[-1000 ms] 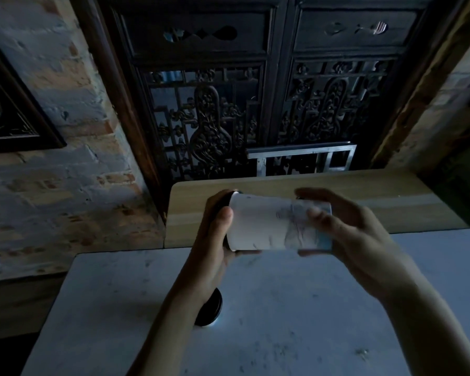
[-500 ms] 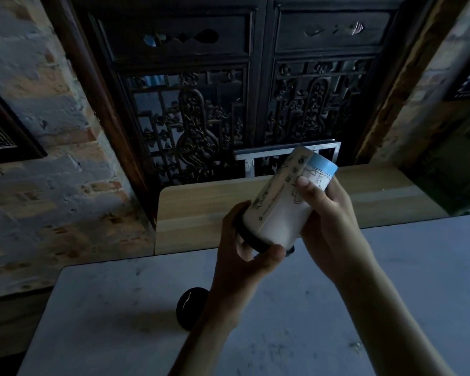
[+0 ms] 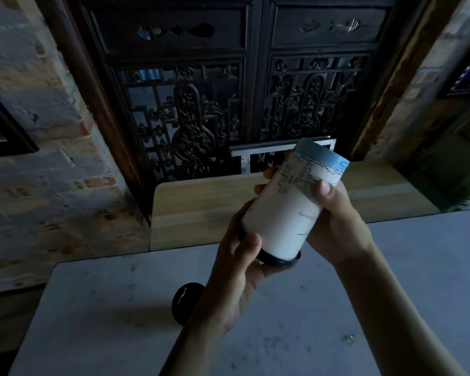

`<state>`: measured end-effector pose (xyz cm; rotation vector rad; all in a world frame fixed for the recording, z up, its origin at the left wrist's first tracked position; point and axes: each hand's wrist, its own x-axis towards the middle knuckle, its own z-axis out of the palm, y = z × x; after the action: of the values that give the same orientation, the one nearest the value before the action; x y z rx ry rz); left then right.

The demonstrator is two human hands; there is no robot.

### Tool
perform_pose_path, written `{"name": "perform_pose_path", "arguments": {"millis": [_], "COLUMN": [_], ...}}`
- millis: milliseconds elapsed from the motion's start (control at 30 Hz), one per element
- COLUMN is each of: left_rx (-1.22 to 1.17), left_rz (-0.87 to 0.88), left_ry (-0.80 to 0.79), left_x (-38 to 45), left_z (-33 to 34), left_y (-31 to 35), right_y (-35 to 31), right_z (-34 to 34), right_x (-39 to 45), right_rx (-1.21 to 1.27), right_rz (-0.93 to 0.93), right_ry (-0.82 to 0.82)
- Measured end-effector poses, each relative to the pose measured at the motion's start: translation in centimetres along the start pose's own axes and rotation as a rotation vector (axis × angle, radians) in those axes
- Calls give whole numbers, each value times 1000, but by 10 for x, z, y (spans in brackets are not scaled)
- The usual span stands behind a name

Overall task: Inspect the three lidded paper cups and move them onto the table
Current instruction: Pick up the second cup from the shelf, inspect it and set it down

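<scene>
A white paper cup (image 3: 285,213) with a line drawing, a blue band at its base and a black lid is held in the air, upside down and tilted, lid toward me. My left hand (image 3: 239,270) grips the lid end from below, thumb on the cup wall. My right hand (image 3: 334,221) holds the upper side, thumb on the drawing. A second cup's black lid (image 3: 186,302) shows on the grey table (image 3: 106,321), partly hidden by my left forearm.
Behind the grey table runs a light wooden bench top (image 3: 196,204). Dark carved wooden doors (image 3: 228,104) stand beyond it, with a brick wall (image 3: 38,158) on the left and a metal frame (image 3: 258,153) at the doors' foot.
The cup went from lying sideways between my hands to tilted, base up and lid down. It has turned about its own axis, so the drawing now faces me. Both hands shifted their hold.
</scene>
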<state>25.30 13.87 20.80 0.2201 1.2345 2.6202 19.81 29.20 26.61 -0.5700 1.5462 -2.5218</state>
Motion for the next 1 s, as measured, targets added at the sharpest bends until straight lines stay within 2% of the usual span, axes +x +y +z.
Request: {"name": "perform_pose_path", "arguments": {"millis": [67,200,333,433,600,700,867,1000], "left_rx": [-33,-73,-74,-138,-237,-229,-204,-205], "left_rz": [-12,85,110,46,-182,-208,-109,-12], "left_ry": [24,127,135,121,103,76,109,89], "left_x": [1,5,5,3,3,5,7,7], "left_z": [2,4,3,3,0,0,0,0], "left_y": [-1,-5,-6,-2,1,2,-3,-7], "right_y": [3,12,16,13,4,2,7,12], "right_z": [4,14,20,17,11,10,11,18], "right_x": [1,2,0,1,2,3,3,4], "right_rx": [-22,-69,-87,-97,-60,-65,-197,-199], "right_rz": [-3,-43,-89,-84,-37,-27,-85,-132], "right_ry": [43,173,245,209,101,100,201,305]}}
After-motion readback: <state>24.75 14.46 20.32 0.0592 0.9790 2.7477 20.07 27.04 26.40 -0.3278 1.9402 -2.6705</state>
